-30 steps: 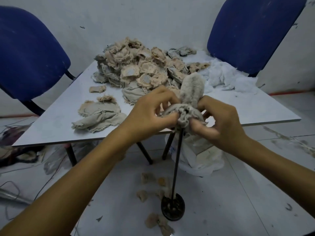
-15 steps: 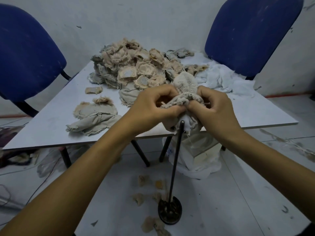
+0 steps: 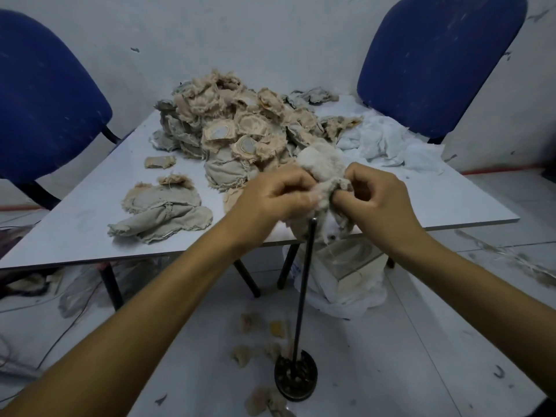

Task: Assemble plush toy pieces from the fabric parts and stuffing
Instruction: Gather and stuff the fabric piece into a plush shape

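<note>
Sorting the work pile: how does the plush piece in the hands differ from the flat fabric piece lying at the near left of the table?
The plush piece is pale, fluffy and bunched up; the flat fabric piece is grey-beige, smooth-woven with frayed edges. The plush piece is held over the metal rod, pinched by the left hand and right hand; the flat fabric piece lies untouched on the table. Both are soft toy parts.

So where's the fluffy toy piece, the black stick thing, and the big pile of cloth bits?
fluffy toy piece (image 3: 322, 164), head view, on its rounded furry top above the hands.
black stick (image 3: 304, 284), head view, halfway up its thin shaft.
pile of cloth bits (image 3: 234, 124), head view, middle of the heap.
</note>
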{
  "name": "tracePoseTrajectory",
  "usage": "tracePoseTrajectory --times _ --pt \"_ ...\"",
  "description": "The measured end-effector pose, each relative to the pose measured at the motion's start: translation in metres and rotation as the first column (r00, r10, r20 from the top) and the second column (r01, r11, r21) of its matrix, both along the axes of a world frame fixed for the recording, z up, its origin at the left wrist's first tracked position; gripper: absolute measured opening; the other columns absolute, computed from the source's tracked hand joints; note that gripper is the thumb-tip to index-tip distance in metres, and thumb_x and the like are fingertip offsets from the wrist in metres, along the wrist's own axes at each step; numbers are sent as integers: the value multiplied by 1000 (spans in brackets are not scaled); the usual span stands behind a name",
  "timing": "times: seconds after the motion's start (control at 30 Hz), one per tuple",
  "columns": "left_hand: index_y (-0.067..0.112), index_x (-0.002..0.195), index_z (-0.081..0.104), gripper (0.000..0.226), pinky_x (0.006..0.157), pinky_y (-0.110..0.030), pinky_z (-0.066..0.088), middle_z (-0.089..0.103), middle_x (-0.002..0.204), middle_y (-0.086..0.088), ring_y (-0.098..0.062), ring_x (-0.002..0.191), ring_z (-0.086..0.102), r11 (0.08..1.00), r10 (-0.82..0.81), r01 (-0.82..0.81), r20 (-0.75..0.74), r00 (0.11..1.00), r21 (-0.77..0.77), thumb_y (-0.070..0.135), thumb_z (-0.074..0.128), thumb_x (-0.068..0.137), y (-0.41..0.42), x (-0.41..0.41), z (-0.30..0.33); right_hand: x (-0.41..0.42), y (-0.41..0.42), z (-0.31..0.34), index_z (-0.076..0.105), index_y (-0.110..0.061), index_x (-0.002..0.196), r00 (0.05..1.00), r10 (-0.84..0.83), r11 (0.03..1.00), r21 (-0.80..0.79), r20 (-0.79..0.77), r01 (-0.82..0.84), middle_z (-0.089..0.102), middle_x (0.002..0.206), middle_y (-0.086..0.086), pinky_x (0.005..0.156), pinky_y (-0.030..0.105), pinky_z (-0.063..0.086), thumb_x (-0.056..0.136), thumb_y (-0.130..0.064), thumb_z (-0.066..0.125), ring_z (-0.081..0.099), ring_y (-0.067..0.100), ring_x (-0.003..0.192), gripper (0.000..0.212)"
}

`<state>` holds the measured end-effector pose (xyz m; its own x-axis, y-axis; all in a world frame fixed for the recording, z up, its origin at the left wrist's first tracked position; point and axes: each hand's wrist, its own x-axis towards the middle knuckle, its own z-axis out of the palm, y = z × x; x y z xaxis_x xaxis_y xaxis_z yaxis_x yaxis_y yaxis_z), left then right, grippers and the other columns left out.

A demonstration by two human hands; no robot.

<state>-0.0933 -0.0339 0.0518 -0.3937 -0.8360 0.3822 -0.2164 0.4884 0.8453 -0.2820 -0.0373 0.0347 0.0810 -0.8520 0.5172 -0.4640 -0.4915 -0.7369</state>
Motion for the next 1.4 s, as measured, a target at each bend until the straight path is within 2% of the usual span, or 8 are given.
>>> tracePoseTrajectory --times 0.13,0.3,0.5,0.63,0.73,0.83,1.17,1.4 --pt "15 78 65 9 63 -36 45 59 72 2 -15 63 58 999 38 -38 35 999 -6 23 66 81 2 -7 -6 14 -3 -8 40 -19 60 993 -112 992 60 35 110 43 52 -9 51 26 28 66 -26 55 35 6 53 18" --pt "10 77 59 17 61 -33 45 57 68 -4 -16 67 54 986 137 -132 -39 990 102 3 74 82 -5 15 -9 3 4 3 55 -13 77 924 363 896 229 116 -381 56 67 -1 60 35 43 91 -34 61 53 15 62 26" --pt "-5 92 63 20 66 -45 45 60 92 -13 -29 81 55 832 249 -148 123 961 -534 3 67 75 13 13 -12 -3 20 2 57 -6 80 920 242 899 -285 -307 -332 54 81 2 62 18 42 89 -24 57 49 12 72 20" --pt "-5 98 69 25 67 -39 49 64 101 -20 -33 85 60 727 233 -7 238 943 -687 4 60 76 21 14 -33 -14 19 -16 68 0 81 827 123 826 -405 -549 -392 61 83 12 57 37 49 83 -17 59 57 28 71 19" --pt "-5 85 69 16 57 -41 46 63 84 -19 -33 70 56 795 218 62 380 899 -603 6 59 77 30 16 -69 -9 26 -54 70 -1 81 754 176 862 -270 -633 -428 63 81 13 57 39 51 77 -7 66 59 30 71 9" --pt "-5 79 66 17 53 -42 44 58 75 -17 -32 64 54 848 222 -5 347 911 -530 9 58 83 33 14 -90 1 29 -77 67 -1 83 838 222 892 -242 -499 -381 58 77 10 62 28 43 76 -4 61 52 23 69 9" --pt "-4 96 71 31 65 -46 51 68 87 -18 -34 77 65 902 197 -43 321 926 -430 23 55 94 44 14 -115 5 35 -112 65 -5 92 900 307 925 -127 -308 -359 47 83 -9 62 26 37 91 -15 56 40 6 70 14" --pt "2 121 62 35 86 -49 50 64 117 -15 -32 107 61 951 32 129 503 864 -282 23 61 93 39 37 -106 -18 37 -100 59 -6 120 750 455 862 27 -480 -506 59 103 8 73 41 46 93 -22 58 52 25 87 31"
